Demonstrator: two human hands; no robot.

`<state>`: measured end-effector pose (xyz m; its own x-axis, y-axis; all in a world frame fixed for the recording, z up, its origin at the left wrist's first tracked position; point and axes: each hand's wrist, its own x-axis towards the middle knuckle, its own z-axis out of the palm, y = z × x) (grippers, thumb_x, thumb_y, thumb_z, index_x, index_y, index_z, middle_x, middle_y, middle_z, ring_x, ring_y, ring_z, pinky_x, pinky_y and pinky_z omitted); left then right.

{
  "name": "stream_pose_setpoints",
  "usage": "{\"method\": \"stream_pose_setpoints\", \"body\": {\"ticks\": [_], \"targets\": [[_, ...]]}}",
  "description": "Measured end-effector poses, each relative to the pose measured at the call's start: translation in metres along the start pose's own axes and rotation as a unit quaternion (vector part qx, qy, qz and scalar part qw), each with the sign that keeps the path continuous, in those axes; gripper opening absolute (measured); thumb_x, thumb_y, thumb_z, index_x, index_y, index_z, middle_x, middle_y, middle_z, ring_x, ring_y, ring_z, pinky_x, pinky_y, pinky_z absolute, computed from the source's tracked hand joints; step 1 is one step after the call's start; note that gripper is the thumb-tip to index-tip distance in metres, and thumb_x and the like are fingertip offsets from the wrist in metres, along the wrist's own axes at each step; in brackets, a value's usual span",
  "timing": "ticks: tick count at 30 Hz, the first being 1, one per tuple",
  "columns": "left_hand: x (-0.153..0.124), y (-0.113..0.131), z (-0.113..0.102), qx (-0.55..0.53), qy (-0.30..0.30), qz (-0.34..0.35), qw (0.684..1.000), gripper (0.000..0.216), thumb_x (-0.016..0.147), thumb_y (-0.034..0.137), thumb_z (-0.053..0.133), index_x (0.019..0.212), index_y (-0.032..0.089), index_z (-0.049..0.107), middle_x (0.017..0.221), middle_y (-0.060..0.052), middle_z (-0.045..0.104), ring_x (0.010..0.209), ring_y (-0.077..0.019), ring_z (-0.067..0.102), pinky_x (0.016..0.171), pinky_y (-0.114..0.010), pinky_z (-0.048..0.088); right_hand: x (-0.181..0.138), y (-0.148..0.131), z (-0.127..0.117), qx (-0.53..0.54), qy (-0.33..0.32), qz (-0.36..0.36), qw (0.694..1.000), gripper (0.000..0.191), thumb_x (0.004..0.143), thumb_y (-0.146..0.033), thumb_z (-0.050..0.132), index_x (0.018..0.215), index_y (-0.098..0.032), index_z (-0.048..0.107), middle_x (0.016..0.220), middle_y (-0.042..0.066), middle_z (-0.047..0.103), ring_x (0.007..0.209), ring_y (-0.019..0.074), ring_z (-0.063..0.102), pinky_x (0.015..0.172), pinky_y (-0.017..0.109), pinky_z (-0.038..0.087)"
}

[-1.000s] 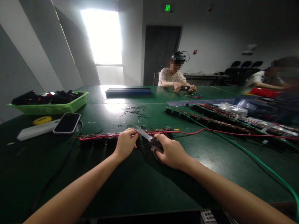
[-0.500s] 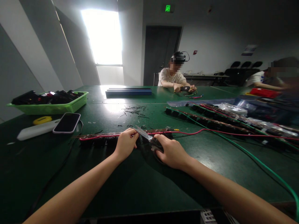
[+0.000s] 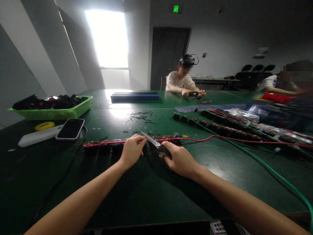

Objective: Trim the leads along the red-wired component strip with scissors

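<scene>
My right hand (image 3: 179, 158) is wrapped round the black handles of a pair of scissors (image 3: 152, 141), whose blades point up and left. The blades look nearly together, and their tip reaches just past the fingertips of my left hand (image 3: 133, 149). That hand is pinched closed over a row of black blocks (image 3: 104, 149); what it grips, if anything, is too small to make out. Along the top of the row run a red wire (image 3: 201, 140) and thin copper-coloured strips, partly hidden behind my hands.
Thin black offcuts (image 3: 140, 116) lie beyond my hands. A phone (image 3: 70, 129), a white bar (image 3: 40, 135) and a green basket (image 3: 80, 109) of black parts stand left. More wired rows (image 3: 217, 125) and a green wire (image 3: 264, 163) lie right. Two people work across the table.
The scissor blades have come closer together. Both hands stay almost where they were, with the left fingers shifted only slightly.
</scene>
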<state>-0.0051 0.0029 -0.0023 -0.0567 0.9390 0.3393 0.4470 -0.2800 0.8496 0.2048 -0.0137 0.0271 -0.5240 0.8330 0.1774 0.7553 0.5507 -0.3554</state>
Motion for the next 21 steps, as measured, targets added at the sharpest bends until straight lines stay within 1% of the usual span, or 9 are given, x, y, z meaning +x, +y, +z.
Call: {"method": "stream_pose_setpoints", "body": {"ticks": [5, 11, 16, 21], "targets": [[-0.0007, -0.0011, 0.0003, -0.004, 0.003, -0.001, 1.000, 0.029, 0.084, 0.042, 0.056, 0.080, 0.018, 0.071, 0.084, -0.003, 0.068, 0.038, -0.0070, 0.055, 0.045, -0.021, 0.045, 0.0014, -0.0009, 0.0000, -0.001, 0.017, 0.037, 0.999, 0.031, 0.082, -0.022, 0.054, 0.113, -0.021, 0.052, 0.111, 0.008, 0.063, 0.089, 0.0204, 0.062, 0.073, 0.026, 0.040], [0.0002, -0.0018, 0.0005, -0.001, 0.003, -0.007, 1.000, 0.026, 0.084, 0.039, 0.056, 0.081, 0.018, 0.071, 0.083, -0.002, 0.068, 0.039, -0.0071, 0.055, 0.044, -0.021, 0.044, 0.0010, -0.0028, -0.0006, -0.017, 0.020, 0.038, 0.999, 0.031, 0.082, -0.025, 0.054, 0.113, -0.020, 0.051, 0.111, 0.008, 0.063, 0.090, 0.0208, 0.062, 0.072, 0.026, 0.040], [-0.0001, -0.0029, 0.0006, 0.012, -0.004, -0.001, 1.000, 0.023, 0.084, 0.034, 0.054, 0.080, 0.017, 0.070, 0.084, -0.001, 0.066, 0.038, -0.0061, 0.055, 0.043, -0.021, 0.043, -0.0025, -0.0082, -0.0009, -0.074, 0.023, 0.042, 0.996, 0.041, 0.082, -0.038, 0.056, 0.118, -0.021, 0.048, 0.115, 0.009, 0.060, 0.085, 0.0231, 0.062, 0.066, 0.027, 0.037], [0.0001, -0.0030, 0.0000, 0.019, -0.007, 0.008, 1.000, 0.023, 0.085, 0.030, 0.051, 0.079, 0.018, 0.070, 0.086, -0.001, 0.066, 0.038, -0.0054, 0.055, 0.045, -0.020, 0.043, -0.0026, -0.0082, -0.0004, -0.087, 0.014, 0.036, 0.996, 0.044, 0.081, -0.038, 0.056, 0.121, -0.021, 0.047, 0.117, 0.009, 0.059, 0.086, 0.0238, 0.062, 0.066, 0.028, 0.037]]}}
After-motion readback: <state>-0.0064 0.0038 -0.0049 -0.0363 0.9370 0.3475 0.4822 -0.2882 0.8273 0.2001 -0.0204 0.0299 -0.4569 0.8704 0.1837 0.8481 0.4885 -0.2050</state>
